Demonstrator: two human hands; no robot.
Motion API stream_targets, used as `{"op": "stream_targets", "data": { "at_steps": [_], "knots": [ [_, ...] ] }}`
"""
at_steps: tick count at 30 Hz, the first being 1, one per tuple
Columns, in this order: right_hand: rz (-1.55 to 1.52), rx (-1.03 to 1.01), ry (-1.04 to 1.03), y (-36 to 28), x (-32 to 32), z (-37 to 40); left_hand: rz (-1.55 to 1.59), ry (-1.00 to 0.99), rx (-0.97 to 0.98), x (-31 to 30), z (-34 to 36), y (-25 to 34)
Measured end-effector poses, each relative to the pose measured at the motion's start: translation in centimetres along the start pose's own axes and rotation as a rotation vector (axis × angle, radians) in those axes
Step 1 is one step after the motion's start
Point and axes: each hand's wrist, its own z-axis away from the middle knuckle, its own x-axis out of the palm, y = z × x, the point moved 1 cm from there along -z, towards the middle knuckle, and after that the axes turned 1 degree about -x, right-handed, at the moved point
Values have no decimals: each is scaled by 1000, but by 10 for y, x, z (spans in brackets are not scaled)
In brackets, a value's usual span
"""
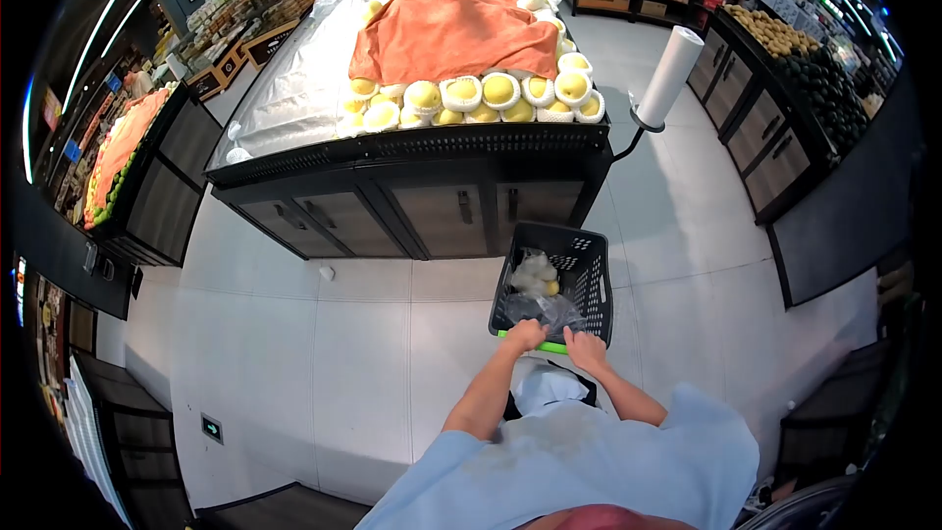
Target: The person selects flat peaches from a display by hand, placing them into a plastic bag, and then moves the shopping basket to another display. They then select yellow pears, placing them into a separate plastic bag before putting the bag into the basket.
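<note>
A dark grey shopping basket (596, 280) with holes in its walls is in front of me, its green handle (553, 347) on the side nearest my body. My left hand (527, 335) is closed round the handle's left part. Toward the handle's right end, my right hand (586, 349) grips it too. Inside the basket is a clear plastic bag (535, 275) with pale, round items and a yellow one; their kind is hard to make out. More clear plastic (549, 313) lies nearer my hands.
Ahead stands a black display stand (412, 162) with yellow fruit (500, 90) in white foam nets, partly under an orange cloth (451, 25). A plastic bag roll (670, 77) juts from its right corner. Produce shelves (760, 128) line the right. A white scrap (327, 273) lies on the floor.
</note>
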Motion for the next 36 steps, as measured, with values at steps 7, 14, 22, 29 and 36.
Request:
{"op": "stream_targets", "data": {
  "at_steps": [7, 14, 22, 29, 36],
  "knots": [
    [-100, -27, -215, -48, 69, -31, -39, -61, 41, -70, 3, -47],
    [-221, -257, -346, -131, 99, -62, -223, -71, 302, -142, -33, -116],
    [-485, 20, -113, -214, 131, -78, -392, -251, 423, -226, -63, -134],
    [-505, 291, -110, -274, 101, -73, -461, -399, 511, -237, -73, -154],
    [-546, 440, -59, -320, 114, -92, -665, -494, 562, -269, -101, -170]
  ]
}}
